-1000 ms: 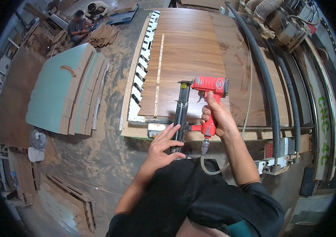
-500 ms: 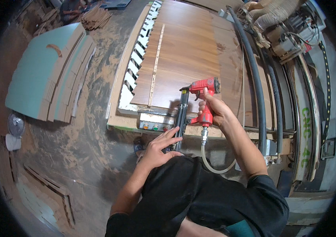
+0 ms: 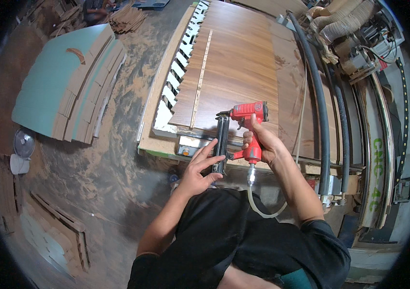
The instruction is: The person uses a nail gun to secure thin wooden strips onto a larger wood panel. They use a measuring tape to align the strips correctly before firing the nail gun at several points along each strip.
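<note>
My right hand (image 3: 266,140) is wrapped round the handle of a red pneumatic nail gun (image 3: 249,111), held over the near edge of the worktable. Its nose points left. A black magazine (image 3: 222,142) runs down from the nose toward me, roughly parallel to the handle. Against the magazine's lower end rests my left hand (image 3: 199,172), its fingers stretched and apart, the thumb close to the bottom tip. A clear air hose (image 3: 259,208) hangs in a loop from the metal coupling (image 3: 251,173) under the handle. Beneath the gun lies a wood-grain board (image 3: 236,62).
A narrow strip (image 3: 201,79) lies on the board, beside a white, jagged-edged sheet (image 3: 166,103). A button box (image 3: 193,145) sits at the table's front. Pale-green panels (image 3: 60,82) are stacked left on the dusty floor. Dark pipes (image 3: 311,72) and machinery (image 3: 359,53) line the right.
The black magazine looks shorter at its near end, where its long sliding part stuck out before. My left hand has moved slightly up along it. The whole view has shifted a little.
</note>
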{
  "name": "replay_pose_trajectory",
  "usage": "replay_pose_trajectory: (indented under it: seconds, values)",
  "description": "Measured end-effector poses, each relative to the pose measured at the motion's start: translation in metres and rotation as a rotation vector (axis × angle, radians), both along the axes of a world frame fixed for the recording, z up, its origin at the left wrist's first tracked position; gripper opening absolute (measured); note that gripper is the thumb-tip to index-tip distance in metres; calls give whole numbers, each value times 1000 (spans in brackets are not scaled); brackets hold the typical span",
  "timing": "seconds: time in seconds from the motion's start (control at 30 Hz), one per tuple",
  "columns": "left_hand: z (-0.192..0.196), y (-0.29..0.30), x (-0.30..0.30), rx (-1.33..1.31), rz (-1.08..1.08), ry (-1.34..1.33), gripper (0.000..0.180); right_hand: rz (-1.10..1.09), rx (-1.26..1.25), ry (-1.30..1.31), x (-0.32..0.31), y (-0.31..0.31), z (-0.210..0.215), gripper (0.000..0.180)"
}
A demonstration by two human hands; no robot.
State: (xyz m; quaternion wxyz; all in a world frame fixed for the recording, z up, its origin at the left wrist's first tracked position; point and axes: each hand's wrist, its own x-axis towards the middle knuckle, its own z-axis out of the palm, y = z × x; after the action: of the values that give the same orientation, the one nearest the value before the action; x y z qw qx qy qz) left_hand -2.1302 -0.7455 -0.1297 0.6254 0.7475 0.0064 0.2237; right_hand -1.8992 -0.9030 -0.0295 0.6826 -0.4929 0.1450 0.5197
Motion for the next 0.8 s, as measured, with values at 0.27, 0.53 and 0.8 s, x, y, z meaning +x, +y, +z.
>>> replay_pose_trajectory:
  seconds: [0.27,0.53,0.8]
  values:
    - [14,-40,57,-1157,-358,-110,118,-159,139,72,19,-30,-14,53]
    - [25,-102,112,-1370,-455,-106,94,-380,270,169,36,-104,-30,55]
    - [-10,-140,115,-1515,-437,-27,84,-435,184,237,36,-135,-64,50]
